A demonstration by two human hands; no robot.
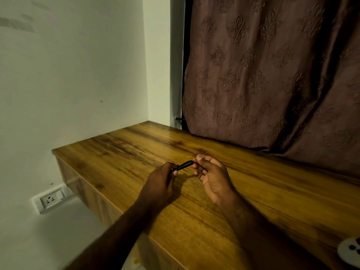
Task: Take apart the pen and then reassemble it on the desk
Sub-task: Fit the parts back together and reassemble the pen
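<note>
A slim black pen (184, 165) is held just above the wooden desk (214, 221), slanting up to the right. My left hand (159, 184) grips its lower left end, with fingers wrapped around it. My right hand (211, 175) pinches the upper right end between thumb and fingertips. The part of the pen inside my left hand is hidden. I see no loose pen parts on the desk.
A brown patterned curtain (272, 75) hangs behind the desk's far edge. A white wall stands at the left with a socket plate (51, 199) below the desk's left end. A white round object (350, 250) lies at the desk's right edge.
</note>
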